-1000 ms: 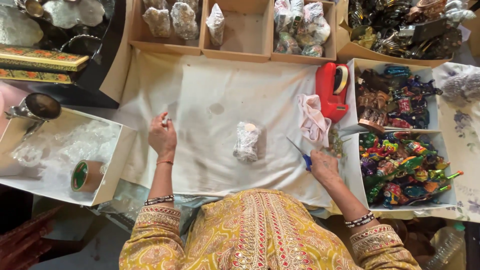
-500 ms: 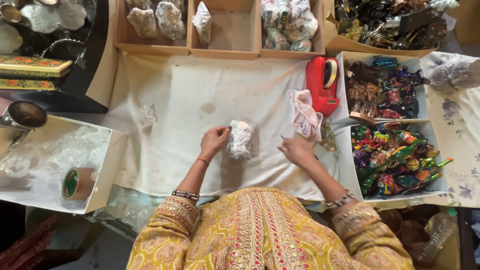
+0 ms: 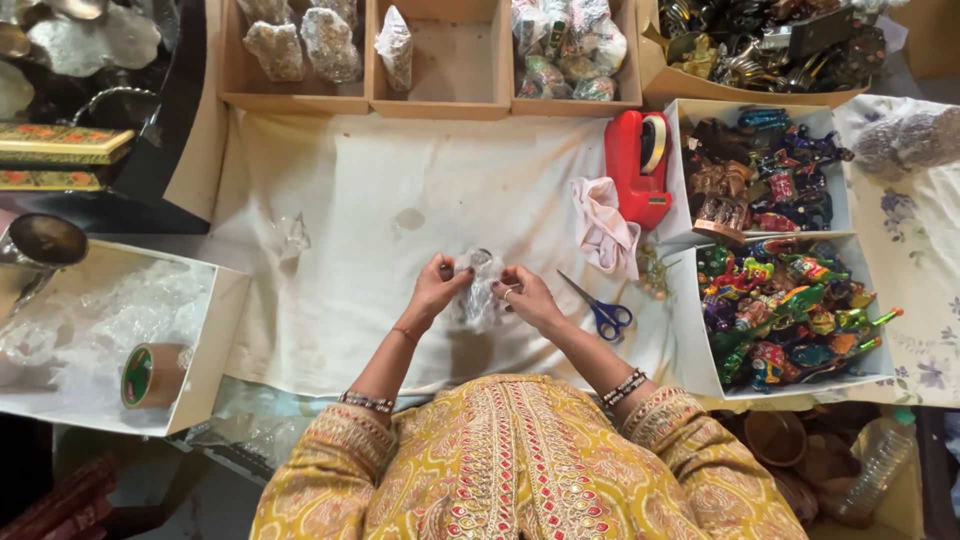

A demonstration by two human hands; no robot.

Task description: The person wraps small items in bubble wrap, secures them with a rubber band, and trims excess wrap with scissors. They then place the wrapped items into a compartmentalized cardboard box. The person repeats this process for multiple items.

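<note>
My left hand (image 3: 436,290) and my right hand (image 3: 527,296) both grip a small bundle wrapped in clear bubble wrap (image 3: 478,283), lifted just above the white cloth (image 3: 380,200) that covers the table. The hands sit on either side of the bundle, fingers pinched on its wrap. What is inside the wrap cannot be made out. Blue-handled scissors (image 3: 600,312) lie on the cloth just right of my right hand.
A red tape dispenser (image 3: 638,165) and a crumpled pink cloth (image 3: 605,228) lie at right. White boxes of colourful painted figurines (image 3: 780,300) stand further right. Wooden trays (image 3: 440,60) with wrapped bundles line the far edge. A box at left holds bubble wrap and a tape roll (image 3: 150,375).
The scissors left my right hand and now lie on the cloth. Both hands came in to the wrapped bundle and picked it up from the cloth.
</note>
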